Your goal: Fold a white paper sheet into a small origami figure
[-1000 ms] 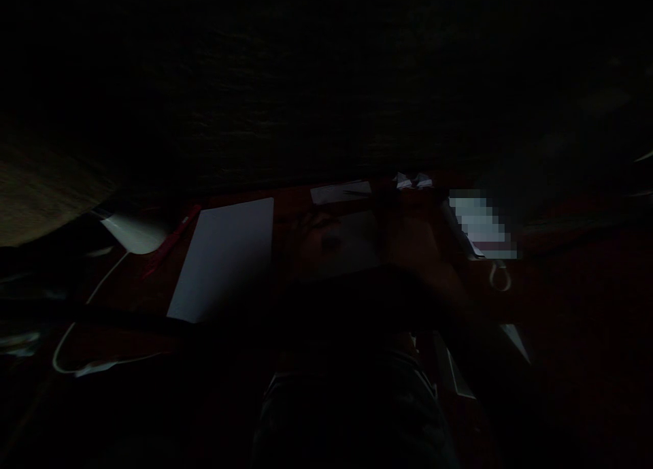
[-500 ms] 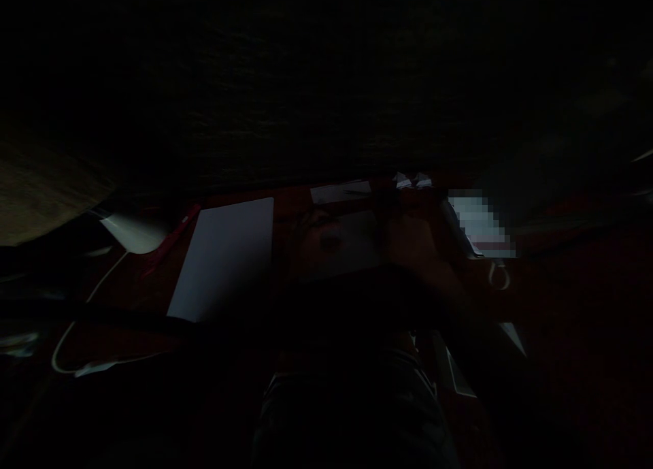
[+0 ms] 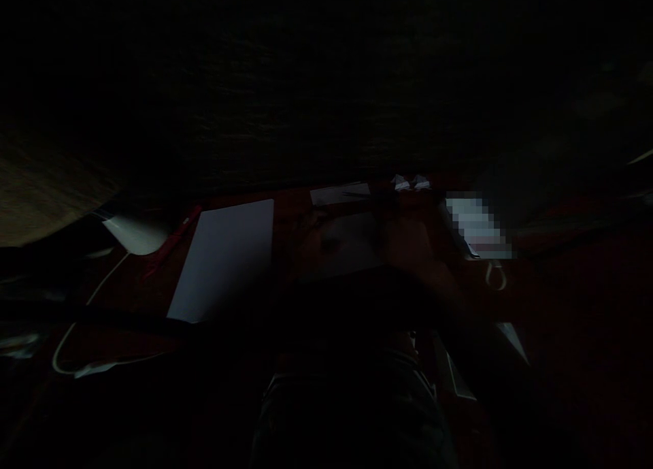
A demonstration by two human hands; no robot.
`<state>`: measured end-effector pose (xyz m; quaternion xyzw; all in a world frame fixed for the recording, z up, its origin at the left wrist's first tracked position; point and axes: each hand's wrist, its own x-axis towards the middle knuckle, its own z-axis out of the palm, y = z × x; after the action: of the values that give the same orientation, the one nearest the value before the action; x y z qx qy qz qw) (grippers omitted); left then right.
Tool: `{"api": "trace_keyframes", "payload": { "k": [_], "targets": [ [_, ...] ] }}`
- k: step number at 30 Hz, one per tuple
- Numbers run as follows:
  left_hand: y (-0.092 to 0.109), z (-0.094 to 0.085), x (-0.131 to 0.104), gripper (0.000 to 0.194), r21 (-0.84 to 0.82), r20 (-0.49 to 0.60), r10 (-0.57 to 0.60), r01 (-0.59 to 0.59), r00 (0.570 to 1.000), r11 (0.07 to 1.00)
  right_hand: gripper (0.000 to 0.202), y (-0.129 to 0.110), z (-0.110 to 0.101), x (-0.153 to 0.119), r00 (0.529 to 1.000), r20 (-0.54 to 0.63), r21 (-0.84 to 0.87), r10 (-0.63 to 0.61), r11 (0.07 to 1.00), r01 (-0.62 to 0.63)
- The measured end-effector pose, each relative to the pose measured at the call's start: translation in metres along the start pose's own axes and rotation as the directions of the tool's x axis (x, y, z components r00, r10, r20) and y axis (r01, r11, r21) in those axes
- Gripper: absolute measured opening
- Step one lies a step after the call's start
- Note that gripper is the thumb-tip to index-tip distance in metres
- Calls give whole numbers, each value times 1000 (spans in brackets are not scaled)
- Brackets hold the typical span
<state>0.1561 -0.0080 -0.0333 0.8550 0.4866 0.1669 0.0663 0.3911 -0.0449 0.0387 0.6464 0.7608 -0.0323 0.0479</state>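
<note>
Left hand (image 3: 310,236) shifted left; near edge of paper (image 3: 354,241) crosswise, long axis unclear.

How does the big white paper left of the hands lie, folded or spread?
Spread flat, it seems: the white paper shows a broad face without visible creases; shadow hides one corner.

The left hand (image 3: 309,241) is at the left edge of the dim paper sheet (image 3: 354,244), its fingers bent near the sheet's far left corner. The right hand (image 3: 405,241) is at the sheet's right edge, with the right forearm (image 3: 441,278) slanting in from the sheet's near right. The darkness makes it hard to tell whether either hand grips.
</note>
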Motion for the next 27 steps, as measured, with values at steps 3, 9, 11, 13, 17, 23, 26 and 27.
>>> {"api": "trace_keyframes", "payload": {
  "k": [3, 9, 11, 13, 17, 23, 26, 27],
  "targets": [
    [-1, 1, 0, 59, 25, 20, 31, -32, 999, 999, 34, 4, 5, 3, 1000, 8, 10, 2, 1000, -3],
    [0, 4, 0, 46, -2, 13, 43, -43, 999, 999, 31, 10, 12, 8, 969, 46, 84, -244, 967, 240],
    [1, 3, 0, 40, -30, -1, 37, -37, 999, 999, 33, 10, 16, 10, 961, 30, 121, -273, 956, 268],
    [1, 2, 1, 34, -55, -23, 40, -41, 999, 998, 34, 10, 20, 13, 960, 15, 147, -278, 951, 273],
    [0, -2, 1, 16, -108, -75, 39, -47, 996, 993, 29, 14, 31, 19, 951, -76, 243, -299, 920, 309],
    [1, -7, 2, 7, -133, -82, 31, -41, 996, 990, 27, 21, 47, 28, 916, -238, 428, -322, 812, 397],
    [0, -7, 2, 8, -153, -93, 18, -32, 995, 988, 42, 25, 53, 32, 904, -271, 475, -332, 771, 425],
    [0, -7, 2, 10, -157, -99, 10, -26, 995, 987, 50, 26, 54, 33, 898, -282, 484, -338, 757, 438]
  ]
}}
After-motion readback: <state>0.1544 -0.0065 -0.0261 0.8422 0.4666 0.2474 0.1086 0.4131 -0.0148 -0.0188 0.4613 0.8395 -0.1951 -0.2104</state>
